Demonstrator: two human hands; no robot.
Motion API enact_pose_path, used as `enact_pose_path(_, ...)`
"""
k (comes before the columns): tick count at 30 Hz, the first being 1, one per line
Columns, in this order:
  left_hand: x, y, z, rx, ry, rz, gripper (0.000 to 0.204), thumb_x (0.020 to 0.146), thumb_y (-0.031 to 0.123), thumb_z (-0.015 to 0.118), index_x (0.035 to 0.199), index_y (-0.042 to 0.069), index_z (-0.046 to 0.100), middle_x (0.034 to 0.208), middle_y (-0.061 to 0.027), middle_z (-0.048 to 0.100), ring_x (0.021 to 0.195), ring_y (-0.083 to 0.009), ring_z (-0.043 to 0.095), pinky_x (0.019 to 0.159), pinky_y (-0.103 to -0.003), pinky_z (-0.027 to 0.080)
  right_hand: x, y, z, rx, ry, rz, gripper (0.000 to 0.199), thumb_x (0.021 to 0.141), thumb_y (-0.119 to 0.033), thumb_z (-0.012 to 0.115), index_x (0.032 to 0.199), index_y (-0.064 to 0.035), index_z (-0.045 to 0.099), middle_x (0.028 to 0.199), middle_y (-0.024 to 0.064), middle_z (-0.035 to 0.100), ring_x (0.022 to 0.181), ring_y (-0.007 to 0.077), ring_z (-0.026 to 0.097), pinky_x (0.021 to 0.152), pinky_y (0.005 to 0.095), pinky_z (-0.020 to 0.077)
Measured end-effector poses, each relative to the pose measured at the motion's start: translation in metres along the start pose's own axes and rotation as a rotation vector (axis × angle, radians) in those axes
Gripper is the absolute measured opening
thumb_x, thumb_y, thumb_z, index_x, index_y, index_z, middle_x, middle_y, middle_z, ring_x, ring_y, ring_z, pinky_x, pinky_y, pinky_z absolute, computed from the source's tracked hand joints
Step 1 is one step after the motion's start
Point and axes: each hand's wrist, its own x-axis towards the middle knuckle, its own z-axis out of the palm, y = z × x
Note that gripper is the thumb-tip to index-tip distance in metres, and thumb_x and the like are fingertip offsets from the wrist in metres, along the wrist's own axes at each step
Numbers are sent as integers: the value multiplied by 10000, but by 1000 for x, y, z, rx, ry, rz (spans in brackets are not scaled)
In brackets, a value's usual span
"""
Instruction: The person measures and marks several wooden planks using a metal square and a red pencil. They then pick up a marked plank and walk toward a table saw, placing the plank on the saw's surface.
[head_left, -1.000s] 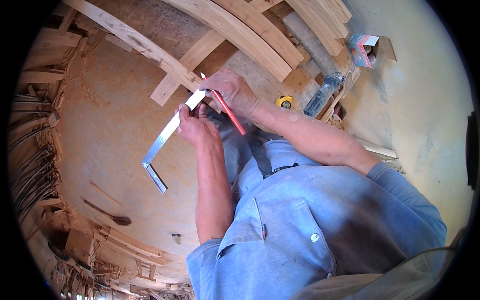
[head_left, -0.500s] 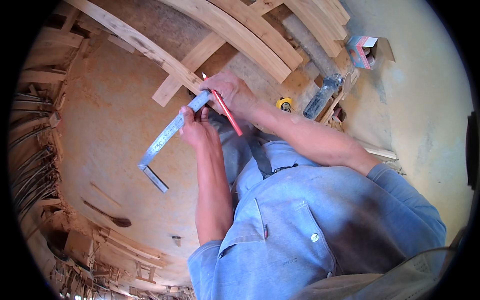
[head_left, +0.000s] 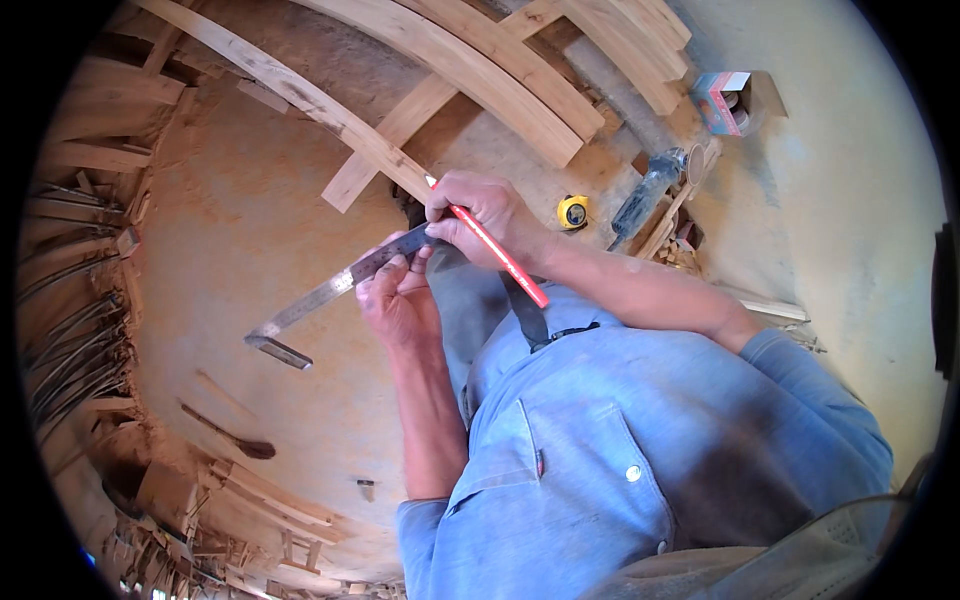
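A metal try square [head_left: 322,294] slants across in front of me, its short leg at the lower left end. My left hand [head_left: 400,305] is closed round its blade, with the thumb on top. At the blade's upper right end, my right hand [head_left: 488,212] is closed, its fingers at that end of the metal. A red pencil [head_left: 500,254] lies through the same hand, its pale tip pointing up and left. Just beyond the right hand is the end of a long wooden board [head_left: 335,118]. Whether the square touches this board is hidden.
Curved wooden planks [head_left: 480,85] lie across a crosspiece [head_left: 350,182] beyond my hands. To the right are a yellow tape measure [head_left: 572,212], a dusty power tool [head_left: 648,192] and an open carton [head_left: 722,105]. A brush [head_left: 255,449] lies on the floor at left, near several clamps [head_left: 75,345].
The square has been tilted, so its blade lies flatter and its face looks darker. My right hand has shifted slightly right and down with the pencil. The view has shifted a little.
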Motion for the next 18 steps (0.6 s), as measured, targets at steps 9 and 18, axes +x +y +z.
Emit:
enact_pose_path(9,-30,31,10,-39,-99,33,195,887,12,584,1050,67,676,1108,-176,706,1099,-318,645,834,-380,528,-22,-18,0,10,27,-228,190,768,3,728,886,-79,604,809,86,610,761,274,637,676,354,516)
enact_pose_path(18,-55,36,20,65,-147,188,302,855,-106,519,1099,49,606,1148,-217,667,1104,-346,644,807,-387,557,-39,-28,8,980,-83,681,156,890,-54,726,1006,-70,623,905,15,629,811,95,633,700,256,529)
